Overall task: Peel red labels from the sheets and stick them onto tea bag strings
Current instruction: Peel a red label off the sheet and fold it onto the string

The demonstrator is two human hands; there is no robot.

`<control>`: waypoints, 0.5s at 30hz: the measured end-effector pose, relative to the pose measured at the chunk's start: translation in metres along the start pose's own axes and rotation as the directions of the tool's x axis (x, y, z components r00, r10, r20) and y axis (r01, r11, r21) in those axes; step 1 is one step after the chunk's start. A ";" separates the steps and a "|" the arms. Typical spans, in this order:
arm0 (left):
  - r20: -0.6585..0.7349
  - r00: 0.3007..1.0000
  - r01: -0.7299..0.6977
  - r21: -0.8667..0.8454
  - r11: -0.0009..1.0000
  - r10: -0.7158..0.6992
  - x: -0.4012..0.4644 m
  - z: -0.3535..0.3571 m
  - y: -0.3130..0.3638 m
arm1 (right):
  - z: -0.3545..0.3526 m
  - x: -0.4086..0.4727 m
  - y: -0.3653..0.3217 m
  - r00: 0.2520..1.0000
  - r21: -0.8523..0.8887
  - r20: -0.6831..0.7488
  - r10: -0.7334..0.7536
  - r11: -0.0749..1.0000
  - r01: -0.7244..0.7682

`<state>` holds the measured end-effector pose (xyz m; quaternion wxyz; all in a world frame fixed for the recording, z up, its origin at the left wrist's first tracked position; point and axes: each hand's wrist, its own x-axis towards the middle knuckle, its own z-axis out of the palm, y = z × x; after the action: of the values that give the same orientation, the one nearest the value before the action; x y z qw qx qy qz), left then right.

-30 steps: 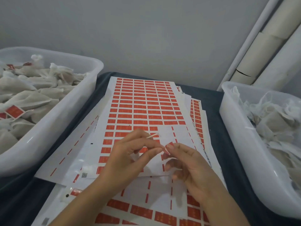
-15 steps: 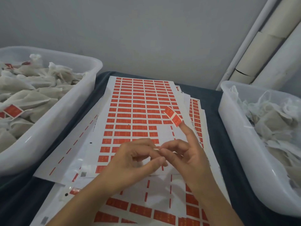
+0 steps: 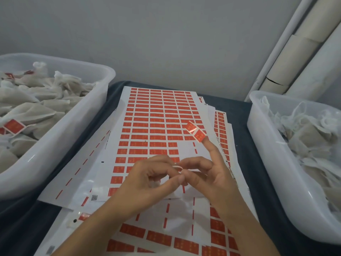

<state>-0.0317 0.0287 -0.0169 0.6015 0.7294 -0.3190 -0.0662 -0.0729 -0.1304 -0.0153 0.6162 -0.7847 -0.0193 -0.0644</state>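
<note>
Red label [image 3: 196, 133] now off the top sheet [image 3: 153, 115], stuck by one end to the raised right forefinger and lifted clear above the printed rows; peeling step for this label judged complete, sticking step not yet begun. Right hand [image 3: 208, 174] with forefinger straight and pointing away, remaining fingers curled and meeting the left fingertips. Left hand [image 3: 147, 180] curled, thumb and forefinger pinched together at the meeting point on something small and pale, possibly a string or a scrap of backing; too fine to identify. Hands together just above the near part of the sheet, over the gap where labels are already gone. Compared with one second ago: label then low between the fingertips of both hands, close to the paper; half a second ago already up on the forefinger, and now in nearly the same raised pose, only slightly farther out. Left bin [image 3: 60, 137] holding tea bags [image 3: 33, 109], a few already carrying red tags; right bin [image 3: 276, 163] holding untagged bags with loose white strings [image 3: 302, 115]. No bag in either hand, so the next need judged to be a string fetched from the right bin, with care that the free sticky end does not fold onto itself
</note>
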 end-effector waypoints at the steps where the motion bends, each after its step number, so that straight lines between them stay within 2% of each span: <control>1: 0.001 1.000 0.000 0.002 1.000 0.000 0.000 0.000 0.000 | 0.000 0.000 0.000 1.000 -0.007 0.002 0.000 1.000 0.000; 9: -0.010 1.000 -0.019 0.022 1.000 0.019 0.000 -0.001 -0.001 | -0.002 0.000 0.002 0.999 -0.049 -0.040 -0.001 0.999 -0.001; 13: -0.100 0.994 0.041 -0.019 0.999 -0.043 0.001 -0.002 -0.004 | -0.008 0.001 0.001 0.995 -0.014 -0.095 0.004 1.000 -0.006; 15: -0.119 0.990 0.074 0.026 0.997 -0.071 0.004 -0.003 -0.005 | -0.010 0.001 0.001 0.993 -0.014 -0.115 0.000 1.000 -0.002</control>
<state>-0.0258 0.0292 -0.0195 0.6055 0.7522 -0.2570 -0.0399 -0.0728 -0.1406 -0.0141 0.6107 -0.7841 0.0172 -0.1095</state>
